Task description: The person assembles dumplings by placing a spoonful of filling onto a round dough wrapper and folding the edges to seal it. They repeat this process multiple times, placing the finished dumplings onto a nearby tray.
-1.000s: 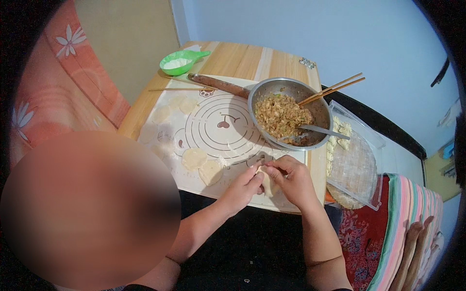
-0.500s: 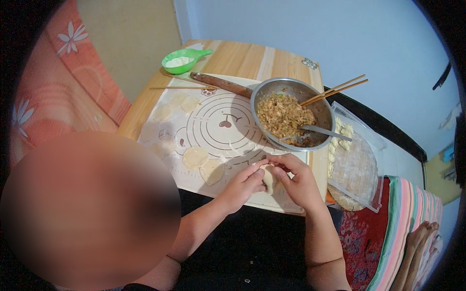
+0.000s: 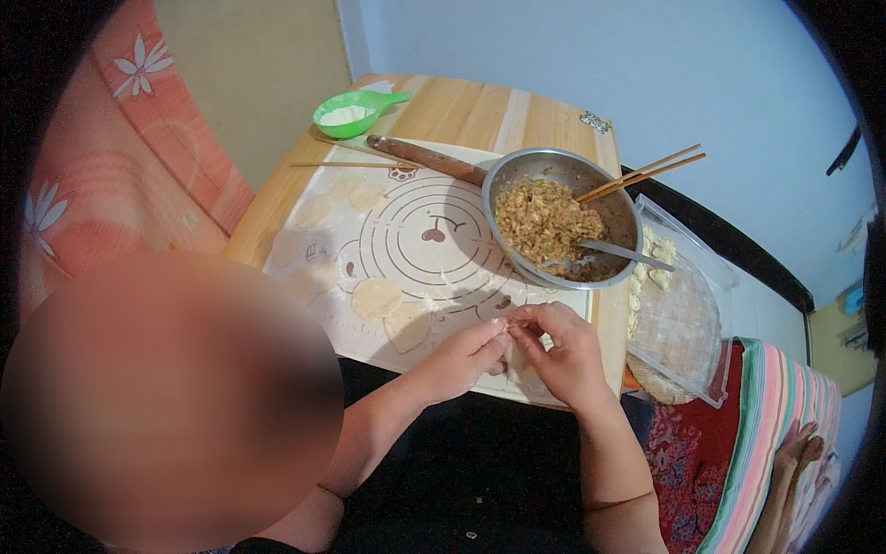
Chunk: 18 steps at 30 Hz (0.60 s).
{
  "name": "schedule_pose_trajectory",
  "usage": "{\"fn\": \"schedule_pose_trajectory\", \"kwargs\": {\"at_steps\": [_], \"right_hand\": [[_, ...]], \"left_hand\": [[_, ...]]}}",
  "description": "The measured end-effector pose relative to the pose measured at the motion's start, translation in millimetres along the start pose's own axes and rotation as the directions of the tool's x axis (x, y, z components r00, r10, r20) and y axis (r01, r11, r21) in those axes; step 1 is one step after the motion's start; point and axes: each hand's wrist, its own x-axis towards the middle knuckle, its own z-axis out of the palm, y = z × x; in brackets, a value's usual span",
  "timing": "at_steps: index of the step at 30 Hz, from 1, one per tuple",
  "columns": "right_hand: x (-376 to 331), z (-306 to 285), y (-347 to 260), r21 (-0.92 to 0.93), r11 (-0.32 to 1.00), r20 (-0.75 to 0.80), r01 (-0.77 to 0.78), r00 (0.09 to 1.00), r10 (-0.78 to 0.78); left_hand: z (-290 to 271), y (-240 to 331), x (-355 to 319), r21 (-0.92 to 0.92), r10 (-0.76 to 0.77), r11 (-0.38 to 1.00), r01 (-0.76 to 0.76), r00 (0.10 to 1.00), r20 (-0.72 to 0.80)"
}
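Observation:
Over the near edge of the mat, my left hand and my right hand meet at the fingertips. Both are closed on a pale dumpling, mostly hidden by the fingers, with thumbs and forefingers pinching at its edge. Just left of them, two round dough wrappers overlap on the white baking mat. Beyond my right hand stands a steel bowl of minced filling. A pair of chopsticks and a metal spoon handle lean out of it.
More wrappers lie at the mat's left side. A rolling pin rests against the bowl, near loose chopsticks. At the far left is a green scoop of flour. Right of the table, a clear tray holds several dumplings. Another person's feet show lower right.
My right hand has rolled over the dumpling, covering most of what showed before. Both hands sit slightly lower, their fingertips still together. The whole view has shifted a little.

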Motion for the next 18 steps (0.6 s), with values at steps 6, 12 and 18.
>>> {"fn": "schedule_pose_trajectory", "kwargs": {"at_steps": [6, 12, 18], "right_hand": [[-0.3, 4.3, -9.0, 0.180, 0.983, -0.155, -0.028, 0.986, 0.056], [-3.8, -0.4, -6.5, -0.046, 0.998, -0.084, 0.038, 0.996, -0.042], [-5.4, 4.1, -5.9, 0.081, 0.997, -0.159, 0.013, 0.987, 0.000]], "left_hand": [[10.2, 7.4, -3.0, -0.176, 0.161, 0.968, -0.181, 0.979, -0.124], [5.0, 6.9, -2.1, -0.069, 0.120, 0.990, -0.123, 0.991, -0.056], [8.2, 6.4, -2.6, -0.041, 0.183, 0.981, -0.190, 0.975, -0.128]]}}
